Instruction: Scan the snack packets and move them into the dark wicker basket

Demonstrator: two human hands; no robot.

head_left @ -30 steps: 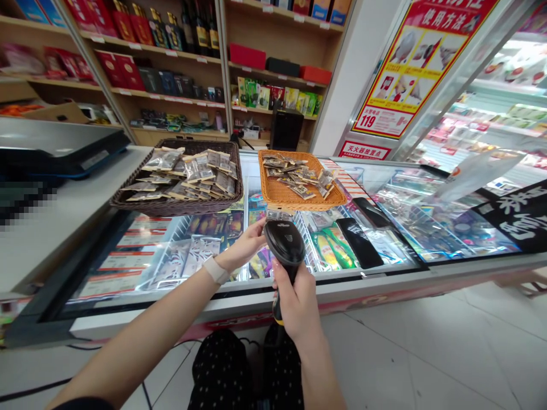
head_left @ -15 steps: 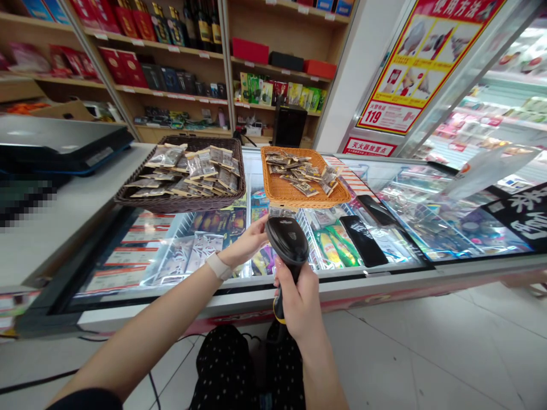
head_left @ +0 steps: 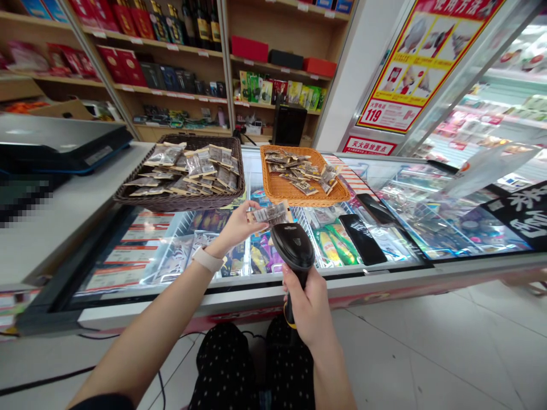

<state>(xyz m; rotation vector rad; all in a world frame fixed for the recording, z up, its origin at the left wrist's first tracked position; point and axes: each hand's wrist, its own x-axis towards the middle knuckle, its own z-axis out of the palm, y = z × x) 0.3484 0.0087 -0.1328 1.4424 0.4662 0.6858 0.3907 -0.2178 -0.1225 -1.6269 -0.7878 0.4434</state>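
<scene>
Pinched in my left hand (head_left: pixel 243 225) is a small clear-and-brown snack packet (head_left: pixel 271 213), held flat above the freezer's glass top with a printed label facing up. My right hand (head_left: pixel 305 302) is wrapped around the handle of a black barcode scanner (head_left: pixel 293 245), whose head points away from me, close to the packet's lower edge. Behind my left hand sits a dark brown wicker basket (head_left: pixel 179 200) heaped with similar packets. An orange wicker basket (head_left: pixel 294 196) to its right holds a smaller pile of them.
The chest freezer (head_left: pixel 265 296) has a glass lid with frozen goods beneath. Two phones (head_left: pixel 362 239) lie on the glass at right. A scale (head_left: pixel 64 142) stands on the left counter. A clear plastic bag (head_left: pixel 491 171) is at the far right. Stocked shelves (head_left: pixel 171 51) stand behind.
My left hand has drawn left and lifted slightly, bringing the packet out from behind the scanner into plain view. The scanner in my right hand has shifted a little right and down.
</scene>
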